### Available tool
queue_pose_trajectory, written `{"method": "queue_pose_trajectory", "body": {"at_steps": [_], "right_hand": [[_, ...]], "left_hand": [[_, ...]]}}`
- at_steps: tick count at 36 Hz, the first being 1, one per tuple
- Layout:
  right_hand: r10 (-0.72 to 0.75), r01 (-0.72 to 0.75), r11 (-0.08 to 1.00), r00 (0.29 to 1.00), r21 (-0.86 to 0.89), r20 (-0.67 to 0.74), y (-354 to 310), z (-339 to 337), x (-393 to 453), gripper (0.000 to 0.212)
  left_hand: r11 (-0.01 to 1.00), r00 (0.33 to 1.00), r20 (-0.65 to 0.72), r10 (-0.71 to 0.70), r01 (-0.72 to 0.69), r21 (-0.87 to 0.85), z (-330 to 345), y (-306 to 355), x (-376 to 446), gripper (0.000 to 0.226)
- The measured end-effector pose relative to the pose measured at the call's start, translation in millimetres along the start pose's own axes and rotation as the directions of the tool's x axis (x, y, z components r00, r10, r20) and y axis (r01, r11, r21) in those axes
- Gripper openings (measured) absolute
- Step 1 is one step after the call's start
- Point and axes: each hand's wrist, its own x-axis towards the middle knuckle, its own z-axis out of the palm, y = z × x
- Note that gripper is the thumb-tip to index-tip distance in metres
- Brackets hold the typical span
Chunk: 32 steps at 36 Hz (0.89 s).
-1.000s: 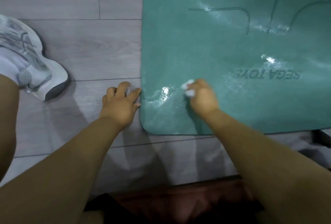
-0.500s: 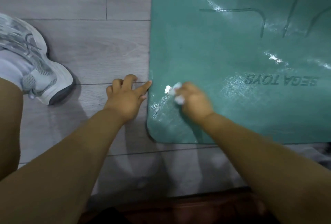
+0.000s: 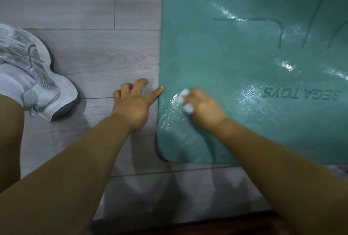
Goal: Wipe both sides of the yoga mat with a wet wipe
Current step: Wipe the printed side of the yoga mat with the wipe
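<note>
The yoga mat (image 3: 235, 76) lies flat on the grey floor (image 3: 84, 61), printed side up, and its near left corner sits just ahead of the person. The right hand (image 3: 204, 108) is curled round a bunched white wet wipe (image 3: 185, 101) and presses it onto the mat a little in from the mat's left edge, above that corner. The left hand (image 3: 133, 103) holds nothing; it rests on the floor beside the mat with its fingers spread, and one fingertip touches the mat's left edge. A grey shoe (image 3: 32, 73) stands on the floor well to the left of the mat.

Shiny wet streaks cover the mat near the wipe and further up towards the printed lines, while the strip along the left edge further up looks dull, so this side seems only partly done. To do this stroke well, the wipe probably wants firm, flat pressure and overlapping passes right out to the edge and round the corner. The left fingertip looks well placed to stop the mat sliding. The underside is presumably not yet wiped.
</note>
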Motion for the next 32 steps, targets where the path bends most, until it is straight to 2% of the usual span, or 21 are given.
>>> {"method": "queue_pose_trajectory", "body": {"at_steps": [1, 3, 4, 5, 6, 7, 9, 11, 13, 15, 17, 19, 20, 22, 23, 24, 25, 27, 29, 31, 32], "right_hand": [[0.152, -0.154, 0.988, 0.983, -0.016, -0.105, 19.6, -6.1, 4.7, 0.035], [0.505, -0.524, 0.851, 0.81, 0.019, -0.298, 40.7, -16.3, 13.1, 0.03], [0.602, -0.625, 0.779, 0.725, 0.047, -0.335, 43.0, -15.4, 14.8, 0.029], [0.649, -0.663, 0.743, 0.683, 0.088, -0.335, 37.4, -13.8, 17.1, 0.028], [0.67, -0.664, 0.735, 0.68, 0.138, -0.297, 23.7, -11.0, 18.6, 0.027], [0.646, -0.628, 0.761, 0.713, 0.162, -0.272, 3.8, -8.1, 18.9, 0.025], [0.481, -0.44, 0.875, 0.84, 0.202, -0.252, -36.3, 8.9, 14.7, 0.018], [0.113, -0.085, 0.982, 0.979, 0.167, -0.17, -62.0, 28.5, 6.1, 0.012], [-0.202, 0.205, 0.964, 0.979, 0.171, -0.039, -63.7, 37.1, -1.2, 0.031], [-0.318, 0.315, 0.94, 0.948, 0.129, -0.001, -43.3, 25.0, -2.1, 0.031], [-0.158, 0.173, 0.964, 0.984, 0.202, -0.086, -11.2, 8.0, -1.7, 0.021], [0.132, -0.104, 0.983, 0.973, 0.153, -0.19, 29.6, -5.5, -0.4, 0.029], [0.321, -0.291, 0.944, 0.917, 0.155, -0.236, 50.4, -12.4, -1.2, 0.031], [0.639, -0.596, 0.769, 0.702, 0.232, -0.315, 75.8, -26.3, -2.6, 0.032], [0.718, -0.677, 0.693, 0.613, 0.248, -0.33, 83.1, -28.7, -4.4, 0.033], [0.745, -0.707, 0.663, 0.586, 0.248, -0.319, 81.3, -27.4, -5.1, 0.033], [0.74, -0.706, 0.669, 0.605, 0.232, -0.292, 73.3, -24.3, -6.6, 0.031], [0.61, -0.595, 0.79, 0.74, 0.146, -0.285, 45.0, -9.9, -11.8, 0.021], [0.381, -0.331, 0.924, 0.84, 0.193, -0.386, 17.2, 5.8, -23.4, 0.016], [-0.001, 0.018, 0.998, 0.958, 0.058, -0.288, 9.1, 11.7, -39.8, 0.026], [-0.177, 0.184, 0.983, 0.966, 0.023, -0.188, 16.2, 9.6, -49.5, 0.029]], "left_hand": [[1.0, 1.0, -0.005, -0.003, 0.003, -0.003, 0.7, 0.2, -0.8, 0.08], [1.0, 1.0, -0.017, -0.01, 0.01, -0.012, 1.0, 0.5, -0.5, 0.08], [1.0, 1.0, -0.022, -0.01, 0.01, -0.015, 1.1, 0.4, 0.1, 0.081], [1.0, 1.0, -0.029, -0.009, 0.009, -0.018, 1.4, -0.1, 0.8, 0.081], [1.0, 0.999, -0.041, -0.006, 0.005, -0.022, 1.5, -0.8, 1.6, 0.079], [1.0, 0.998, -0.057, 0.0, -0.002, -0.026, 1.7, -1.5, 2.2, 0.076], [0.999, 0.996, -0.086, 0.022, -0.025, -0.036, 1.1, -1.6, 4.2, 0.067], [0.997, 0.995, -0.093, 0.04, -0.046, -0.055, -1.4, -0.3, 7.0, 0.057], [0.995, 0.994, -0.095, 0.057, -0.064, -0.078, -4.9, 2.0, 9.9, 0.052], [0.99, 0.993, -0.103, 0.065, -0.077, -0.117, -9.1, 4.2, 11.7, 0.046], [0.983, 0.993, -0.11, 0.036, -0.055, -0.177, -12.7, 5.6, 12.6, 0.043], [0.971, 0.994, -0.106, -0.009, -0.017, -0.24, -14.6, 6.9, 13.5, 0.044], [0.966, 0.994, -0.105, -0.022, -0.006, -0.259, -15.1, 7.7, 13.7, 0.044], [0.96, 0.992, -0.121, -0.026, -0.009, -0.279, -14.9, 9.6, 14.9, 0.041], [0.957, 0.99, -0.137, -0.026, -0.015, -0.288, -14.3, 11.1, 16.0, 0.039], [0.954, 0.987, -0.158, -0.025, -0.024, -0.298, -13.0, 13.0, 17.4, 0.037], [0.953, 0.983, -0.182, -0.021, -0.035, -0.301, -11.5, 15.7, 19.0, 0.036], [0.953, 0.973, -0.229, 0.001, -0.07, -0.294, -8.5, 22.3, 22.7, 0.035], [0.954, 0.966, -0.254, 0.044, -0.116, -0.275, -6.0, 32.5, 26.4, 0.041], [0.961, 0.963, -0.249, 0.105, -0.163, -0.223, -3.3, 45.1, 30.5, 0.042], [0.964, 0.962, -0.24, 0.131, -0.18, -0.196, -1.6, 50.6, 32.3, 0.043]]}}
